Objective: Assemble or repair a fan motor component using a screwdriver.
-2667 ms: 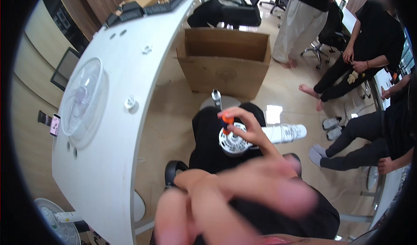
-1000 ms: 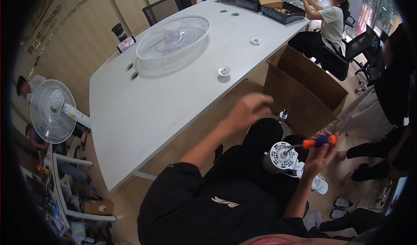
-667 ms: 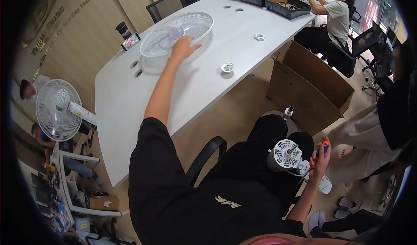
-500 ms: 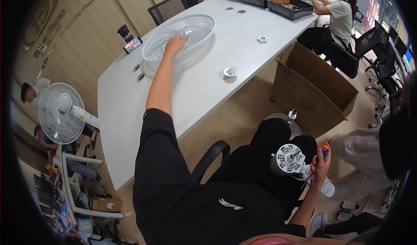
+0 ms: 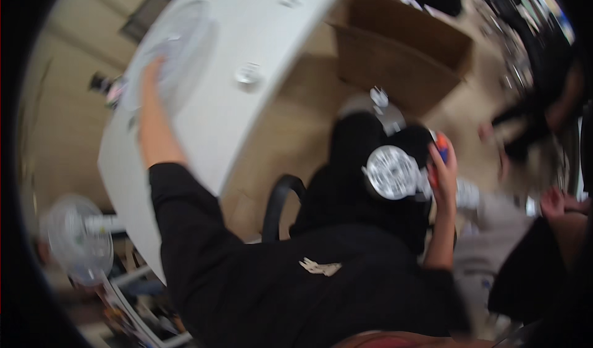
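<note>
The frame is smeared by motion. My left arm stretches over the white table, and my left hand is at the clear fan blade lying in a round white fan grille. Its fingers are too blurred to tell whether they grip. My right hand is closed round a screwdriver with an orange and blue handle. Close beside that hand, over my lap, is a white fan motor head. A white fan stand base with a short upright post stands on the floor beyond my knees.
A white cap-like part and a small ring-shaped part lie on the table. An open cardboard box stands beyond my knees. A chair armrest is at my left. Another person's hand shows at right; an assembled fan stands at left.
The whole view has swung, so the table and grille sit farther left. My left hand stays at the fan blade, and my right still holds the screwdriver. Another person's hand now shows at right.
</note>
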Demonstrator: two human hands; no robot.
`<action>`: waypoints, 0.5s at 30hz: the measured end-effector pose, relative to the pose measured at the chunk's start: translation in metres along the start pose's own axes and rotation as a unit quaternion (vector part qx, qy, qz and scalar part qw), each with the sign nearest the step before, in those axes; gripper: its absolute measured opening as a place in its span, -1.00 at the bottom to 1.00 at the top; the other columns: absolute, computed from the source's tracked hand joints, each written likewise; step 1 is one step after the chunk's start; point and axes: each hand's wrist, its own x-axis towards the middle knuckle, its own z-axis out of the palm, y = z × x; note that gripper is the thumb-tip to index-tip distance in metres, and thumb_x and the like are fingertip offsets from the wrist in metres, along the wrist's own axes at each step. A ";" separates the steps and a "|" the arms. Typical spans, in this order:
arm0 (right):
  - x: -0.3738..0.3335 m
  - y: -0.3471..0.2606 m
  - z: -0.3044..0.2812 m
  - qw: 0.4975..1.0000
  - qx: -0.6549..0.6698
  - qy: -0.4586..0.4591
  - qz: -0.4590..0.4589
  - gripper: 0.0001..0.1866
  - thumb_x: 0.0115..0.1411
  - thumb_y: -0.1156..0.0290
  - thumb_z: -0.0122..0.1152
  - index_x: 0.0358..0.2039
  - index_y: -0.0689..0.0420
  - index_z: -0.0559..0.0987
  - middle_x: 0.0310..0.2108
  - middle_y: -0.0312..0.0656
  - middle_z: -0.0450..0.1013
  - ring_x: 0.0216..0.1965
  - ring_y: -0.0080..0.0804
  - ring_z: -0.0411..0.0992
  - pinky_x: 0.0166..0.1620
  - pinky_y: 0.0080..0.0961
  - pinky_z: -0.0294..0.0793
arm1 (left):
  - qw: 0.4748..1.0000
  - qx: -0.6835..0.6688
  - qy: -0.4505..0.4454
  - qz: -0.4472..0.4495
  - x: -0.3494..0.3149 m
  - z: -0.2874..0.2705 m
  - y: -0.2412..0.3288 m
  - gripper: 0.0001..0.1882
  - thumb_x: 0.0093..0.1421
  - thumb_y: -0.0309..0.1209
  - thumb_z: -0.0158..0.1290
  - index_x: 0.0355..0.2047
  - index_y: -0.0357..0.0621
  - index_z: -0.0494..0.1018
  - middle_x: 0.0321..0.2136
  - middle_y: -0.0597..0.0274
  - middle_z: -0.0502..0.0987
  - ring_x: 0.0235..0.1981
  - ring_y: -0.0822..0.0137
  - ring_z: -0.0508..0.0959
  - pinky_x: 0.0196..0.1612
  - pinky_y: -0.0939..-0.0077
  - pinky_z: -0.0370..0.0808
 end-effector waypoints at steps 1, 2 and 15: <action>0.004 0.002 0.011 1.000 0.016 -0.023 0.014 -0.50 0.32 0.38 0.29 0.23 0.04 0.39 -0.52 -0.39 0.32 -0.70 -0.74 0.17 -0.71 -0.76 0.05 | 0.998 -0.051 0.024 -0.033 -0.006 -0.050 -0.014 -0.42 0.24 0.10 0.10 0.05 -0.06 0.62 -0.02 0.04 0.63 0.06 0.19 0.55 0.18 0.20 0.40; 0.006 0.001 0.016 0.997 0.030 -0.066 0.010 -0.50 0.32 0.37 0.29 0.23 0.03 0.38 -0.50 -0.39 0.32 -0.67 -0.75 0.19 -0.71 -0.76 0.06 | 0.996 -0.059 0.056 -0.028 -0.005 -0.101 -0.018 -0.45 0.22 0.05 0.14 0.04 -0.08 0.63 0.04 0.06 0.60 0.11 0.21 0.51 0.21 0.22 0.37; 0.022 -0.037 0.021 0.982 0.157 -0.107 0.000 -0.66 0.25 0.30 0.36 -0.08 0.17 0.46 -0.21 -0.02 0.57 -0.57 -0.68 0.37 -0.62 -0.77 0.34 | 0.946 -0.228 0.075 0.216 -0.189 -0.128 0.219 -0.24 0.20 -0.30 0.22 0.38 -0.08 0.19 0.11 0.12 0.51 -0.26 0.49 0.47 -0.27 0.65 0.32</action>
